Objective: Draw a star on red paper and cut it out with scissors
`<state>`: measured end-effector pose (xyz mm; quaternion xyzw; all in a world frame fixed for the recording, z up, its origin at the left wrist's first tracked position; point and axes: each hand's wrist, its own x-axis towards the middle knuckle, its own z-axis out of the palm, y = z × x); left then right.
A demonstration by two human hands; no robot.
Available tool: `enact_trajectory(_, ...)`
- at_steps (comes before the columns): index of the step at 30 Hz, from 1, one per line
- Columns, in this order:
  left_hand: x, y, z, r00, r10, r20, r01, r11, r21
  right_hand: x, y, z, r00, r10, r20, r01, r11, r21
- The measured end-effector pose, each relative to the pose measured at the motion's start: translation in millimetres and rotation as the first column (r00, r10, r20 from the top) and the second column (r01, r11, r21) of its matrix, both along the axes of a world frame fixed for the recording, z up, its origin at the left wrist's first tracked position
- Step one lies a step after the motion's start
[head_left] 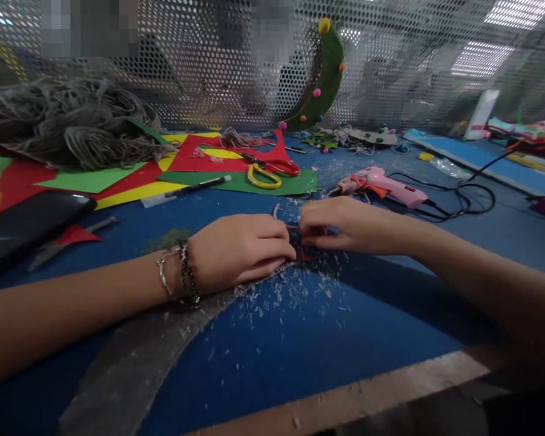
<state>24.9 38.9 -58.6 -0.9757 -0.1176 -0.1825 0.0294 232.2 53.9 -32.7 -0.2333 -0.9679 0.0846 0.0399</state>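
Observation:
My left hand [245, 251], with bracelets at its wrist, lies over the upper end of a grey curved strip [136, 351], fingers pressed together and tips bent down onto it. Just to the right, my right hand [336, 224] is closed in a pinch close to the left fingertips; what sits between its fingers is too small and hidden to name. A little red piece [304, 257] shows beneath the two hands. White shreds [277, 293] are scattered on the blue table around them.
Behind my right hand lies a pink glue gun [397, 188] with a looping black cord [476, 209]. Scissors [266, 172], a pen [200, 186] and coloured sheets [240, 180] are farther back. Grey yarn [82, 124] and a black phone-like object [31, 224] occupy the left.

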Motion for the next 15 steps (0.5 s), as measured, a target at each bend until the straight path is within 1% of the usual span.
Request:
enact_trajectory(7, -0.3, -0.7, -0.6, 1.0, 0.009, -0.015, -0.008, 0.996, 0.086, -2.7, -1.1, -4.1, 1.0, -0.013, -0.028, 0.014, 0.999, 0.032)
enact_trajectory(15, -0.7, -1.0, 1.4, 0.998, 0.016, -0.055, -0.013, 0.998, 0.065, -9.1, -2.5, -3.1, 0.998, -0.042, -0.038, 0.041, 0.999, -0.014)
